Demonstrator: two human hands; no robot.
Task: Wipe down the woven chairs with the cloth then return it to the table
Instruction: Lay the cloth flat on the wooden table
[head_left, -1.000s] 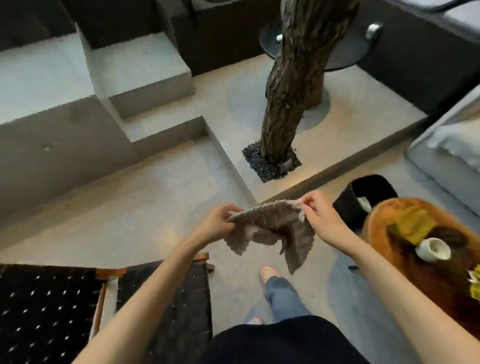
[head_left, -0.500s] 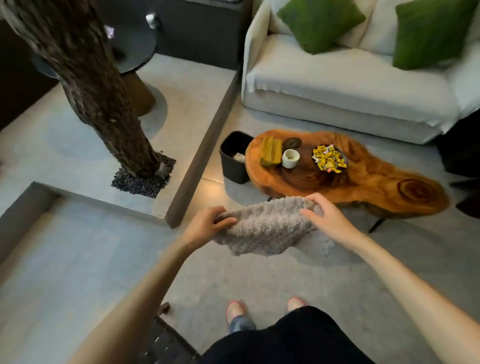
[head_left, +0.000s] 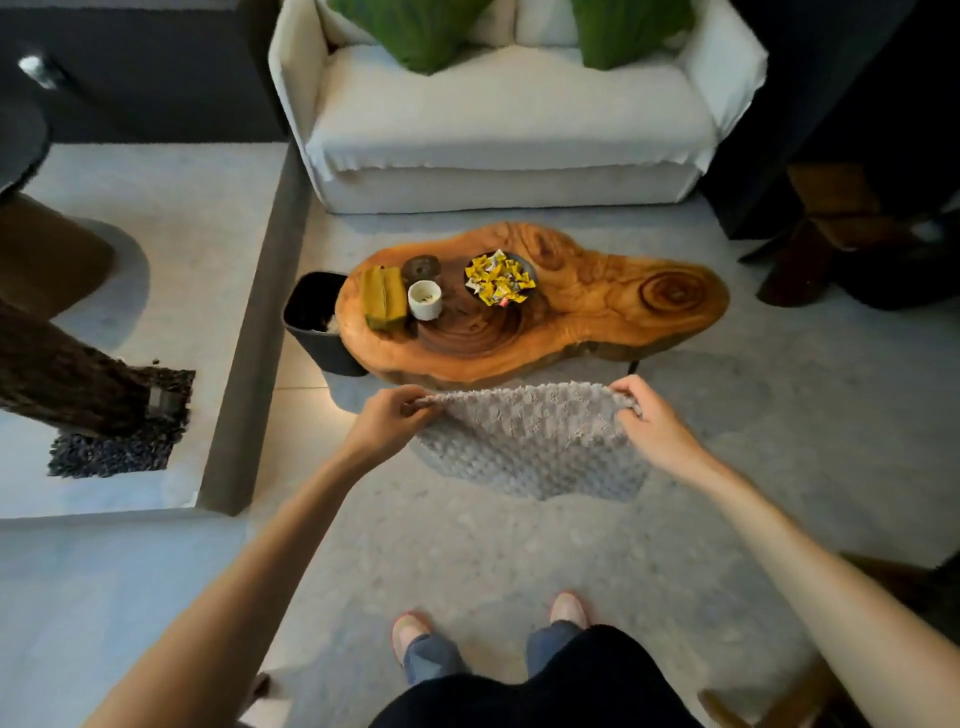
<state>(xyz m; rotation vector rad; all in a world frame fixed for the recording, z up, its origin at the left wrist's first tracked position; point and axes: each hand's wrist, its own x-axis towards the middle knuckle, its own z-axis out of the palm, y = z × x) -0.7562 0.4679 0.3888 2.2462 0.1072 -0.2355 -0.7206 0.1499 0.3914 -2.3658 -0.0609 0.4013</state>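
On the grey floor just short of the bench's (head_left: 597, 306) near edge, both hands pinch the cloth (head_left: 530, 447) spread between them, left hand (head_left: 387, 423) and right hand (head_left: 649, 426) at its top corners, so only laying it down seems left.

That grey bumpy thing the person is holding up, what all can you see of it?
The cloth is pale grey with a nubby, checkered pile, and it looks soft and plush. It is spread out wide in the air. The left hand pinches one upper corner and the right hand grips the other. Its top edge runs roughly level, and the rest hangs down to an uneven lower edge. It hangs just short of the near edge of the wooden table, and only the hands appear to touch it.
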